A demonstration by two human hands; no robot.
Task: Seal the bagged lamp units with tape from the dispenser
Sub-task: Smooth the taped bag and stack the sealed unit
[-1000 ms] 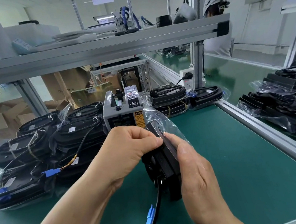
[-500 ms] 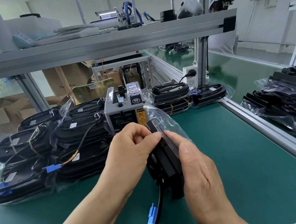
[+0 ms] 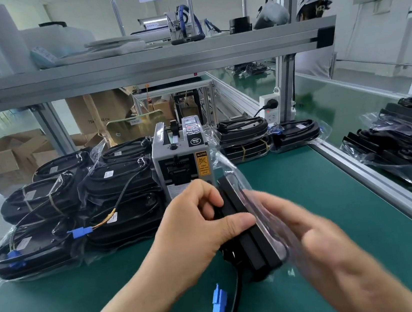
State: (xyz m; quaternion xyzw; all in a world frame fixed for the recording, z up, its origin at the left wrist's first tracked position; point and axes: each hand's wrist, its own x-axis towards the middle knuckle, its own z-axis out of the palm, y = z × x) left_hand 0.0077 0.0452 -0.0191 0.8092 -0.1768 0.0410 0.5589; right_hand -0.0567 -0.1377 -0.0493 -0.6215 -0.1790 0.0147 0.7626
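Observation:
A black lamp unit [image 3: 250,239] stands on edge on the green bench, partly inside a clear plastic bag [image 3: 230,168]. My left hand [image 3: 195,225] grips its top edge, thumb across the near side. My right hand [image 3: 316,243], blurred, lies with straight fingers against the bag on the unit's right face. The unit's black cable ends in a blue connector [image 3: 219,303] on the mat. The grey tape dispenser [image 3: 181,159] stands just behind the unit.
Stacks of bagged lamp units [image 3: 50,215] fill the bench to the left; more sit behind right [image 3: 244,137] and beyond the aluminium rail [image 3: 372,173] at the right. An overhead shelf beam [image 3: 145,64] crosses above. A power strip [image 3: 269,107] is on the post.
My right hand has slid down and to the right along the bag over the unit's side. My left hand keeps its grip on the unit's top edge.

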